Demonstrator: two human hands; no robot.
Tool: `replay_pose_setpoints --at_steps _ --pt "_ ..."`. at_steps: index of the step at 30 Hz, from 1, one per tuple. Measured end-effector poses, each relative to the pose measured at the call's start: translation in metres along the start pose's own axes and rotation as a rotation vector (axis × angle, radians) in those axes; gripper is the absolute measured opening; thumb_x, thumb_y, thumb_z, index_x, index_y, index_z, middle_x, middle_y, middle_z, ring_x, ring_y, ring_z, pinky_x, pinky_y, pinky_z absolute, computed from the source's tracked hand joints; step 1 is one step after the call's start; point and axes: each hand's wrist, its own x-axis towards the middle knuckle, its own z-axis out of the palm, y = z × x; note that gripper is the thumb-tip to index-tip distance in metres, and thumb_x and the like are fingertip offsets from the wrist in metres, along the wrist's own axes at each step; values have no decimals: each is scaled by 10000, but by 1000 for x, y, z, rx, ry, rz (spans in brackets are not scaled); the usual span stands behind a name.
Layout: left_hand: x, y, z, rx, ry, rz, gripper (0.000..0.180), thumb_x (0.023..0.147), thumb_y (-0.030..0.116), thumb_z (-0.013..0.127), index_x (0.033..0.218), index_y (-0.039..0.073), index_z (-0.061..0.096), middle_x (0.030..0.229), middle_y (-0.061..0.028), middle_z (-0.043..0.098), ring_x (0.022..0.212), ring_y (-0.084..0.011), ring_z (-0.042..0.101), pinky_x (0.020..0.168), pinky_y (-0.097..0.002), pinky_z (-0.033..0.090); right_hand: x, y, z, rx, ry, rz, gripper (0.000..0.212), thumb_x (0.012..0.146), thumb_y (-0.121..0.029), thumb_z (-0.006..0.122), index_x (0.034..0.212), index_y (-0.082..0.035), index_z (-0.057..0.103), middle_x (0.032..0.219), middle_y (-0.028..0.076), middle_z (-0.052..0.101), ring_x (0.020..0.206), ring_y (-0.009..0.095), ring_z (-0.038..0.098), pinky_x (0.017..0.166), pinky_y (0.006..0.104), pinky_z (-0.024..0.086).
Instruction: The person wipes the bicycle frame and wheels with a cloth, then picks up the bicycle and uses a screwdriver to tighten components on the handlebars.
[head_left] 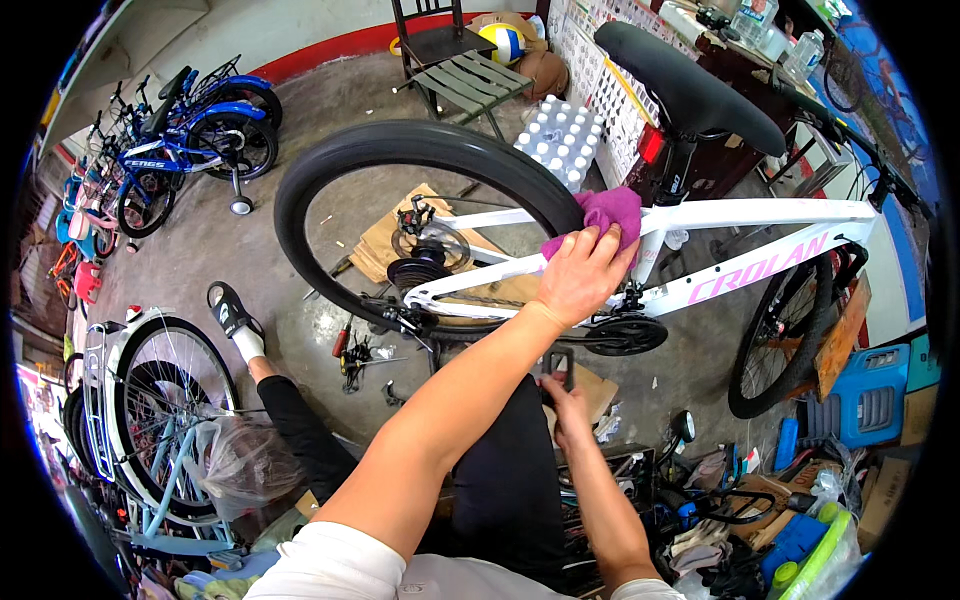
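Bicycle (760, 213) seems steadied by your right hand (572, 415) gripping its pedal (570, 369); your left hand (580, 275) clutches purple cloth (615, 207) against the frame's upper edge.

Grey, stained concrete floor (180, 275) carries, beyond the left fingers (604, 248), a block of clear, white-capped plastic bottles (560, 140); left of these fingers, flat tan cardboard (376, 242); also left, nearer the wearer, a slim red-handled tool (340, 342).

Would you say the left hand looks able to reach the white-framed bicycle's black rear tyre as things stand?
Probably yes: the left hand, on a crumpled purple cloth, is near the rear tyre, only the cloth apparently intervening.
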Motion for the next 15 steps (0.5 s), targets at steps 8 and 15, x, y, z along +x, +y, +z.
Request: replay_pose_setpoints --at_steps 8,15 --pt "-4 -5 0 -19 -7 1 503 832 197 627 1327 158 702 1301 -78 605 1113 -287 561 920 -391 472 -19 -172 -129 -249 313 -561 313 966 -176 709 1223 -5 655 926 56 720 800 129 669 736 290 485" --pt "5 5 -1 -31 63 -5 489 830 210 631 1307 148 719 1283 -86 635 1099 -284 572 886 -396 479 95 -8 -364 -940 626 -527 224 935 -162 744 1059 -6 643 848 100 692 786 211 659 745 371 524"
